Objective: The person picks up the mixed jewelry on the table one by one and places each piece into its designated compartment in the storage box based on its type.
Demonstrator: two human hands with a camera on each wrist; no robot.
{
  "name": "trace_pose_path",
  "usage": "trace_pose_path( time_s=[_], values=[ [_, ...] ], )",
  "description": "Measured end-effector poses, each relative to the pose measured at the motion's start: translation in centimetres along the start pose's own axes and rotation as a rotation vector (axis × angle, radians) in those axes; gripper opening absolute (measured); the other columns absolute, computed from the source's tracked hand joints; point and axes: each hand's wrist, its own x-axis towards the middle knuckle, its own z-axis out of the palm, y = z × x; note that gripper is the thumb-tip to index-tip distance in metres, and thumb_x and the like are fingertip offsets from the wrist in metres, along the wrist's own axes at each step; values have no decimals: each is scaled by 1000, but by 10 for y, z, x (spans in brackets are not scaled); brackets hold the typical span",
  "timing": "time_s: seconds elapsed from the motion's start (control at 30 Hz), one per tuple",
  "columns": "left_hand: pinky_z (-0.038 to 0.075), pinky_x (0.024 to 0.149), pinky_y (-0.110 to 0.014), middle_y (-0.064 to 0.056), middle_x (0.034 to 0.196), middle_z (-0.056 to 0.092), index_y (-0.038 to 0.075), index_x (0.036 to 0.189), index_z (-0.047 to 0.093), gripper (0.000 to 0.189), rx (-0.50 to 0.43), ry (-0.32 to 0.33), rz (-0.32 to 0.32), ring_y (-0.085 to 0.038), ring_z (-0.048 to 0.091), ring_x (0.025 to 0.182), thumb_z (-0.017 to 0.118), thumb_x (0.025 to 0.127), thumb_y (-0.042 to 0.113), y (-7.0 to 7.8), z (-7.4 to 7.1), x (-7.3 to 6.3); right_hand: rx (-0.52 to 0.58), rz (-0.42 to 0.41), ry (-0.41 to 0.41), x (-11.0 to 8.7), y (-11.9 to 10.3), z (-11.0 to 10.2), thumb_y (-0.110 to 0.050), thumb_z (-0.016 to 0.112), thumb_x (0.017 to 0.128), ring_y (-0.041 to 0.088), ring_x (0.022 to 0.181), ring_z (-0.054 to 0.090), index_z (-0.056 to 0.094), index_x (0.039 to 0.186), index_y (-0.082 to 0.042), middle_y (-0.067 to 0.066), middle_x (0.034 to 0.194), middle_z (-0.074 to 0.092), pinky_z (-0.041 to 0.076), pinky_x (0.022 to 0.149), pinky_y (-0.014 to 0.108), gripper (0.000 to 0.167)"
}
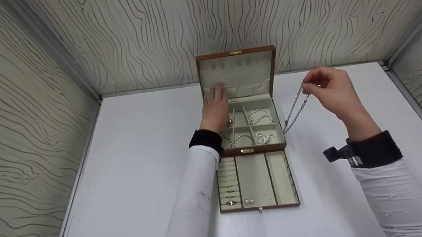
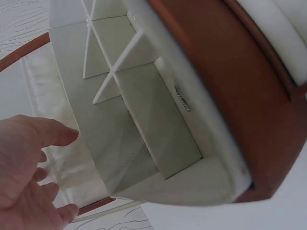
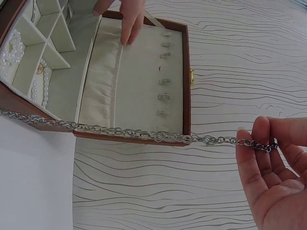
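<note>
My right hand (image 1: 331, 91) pinches a silver chain necklace (image 3: 139, 134) between thumb and fingers, to the right of a brown jewelry box (image 1: 266, 148). The chain hangs in a long loop, its lower end beside the box's right side. The box stands with its lid (image 1: 274, 67) raised. My left hand (image 1: 216, 112) reaches over the back left compartments, fingers loosely extended at the pale gathered fabric pocket (image 3: 98, 72) inside the lid. In the right wrist view, its fingertips lie at the pocket's upper edge. Several small hooks (image 3: 164, 97) line the lid above.
Pearl strands (image 1: 260, 117) and a bracelet (image 1: 243, 135) lie in the divided compartments. In front, a pulled-out drawer (image 1: 282, 178) holds several rings (image 1: 231, 203) and a pair of pearl earrings (image 1: 249, 201). Patterned walls (image 1: 145, 30) border the white table (image 1: 140, 162).
</note>
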Motion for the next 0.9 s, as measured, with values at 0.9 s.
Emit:
trace_pose_path(
  time_s=[0.9],
  values=[
    [26,113,-48,-12,153,31,3,140,50,39,-15,11,0,-34,30,140,44,101,4,-4,-3,6,-14,24,-34,9,-6,5,-2,65,92,11,81,63,64,105,7,16,98,64,50,71,20,16]
  ],
)
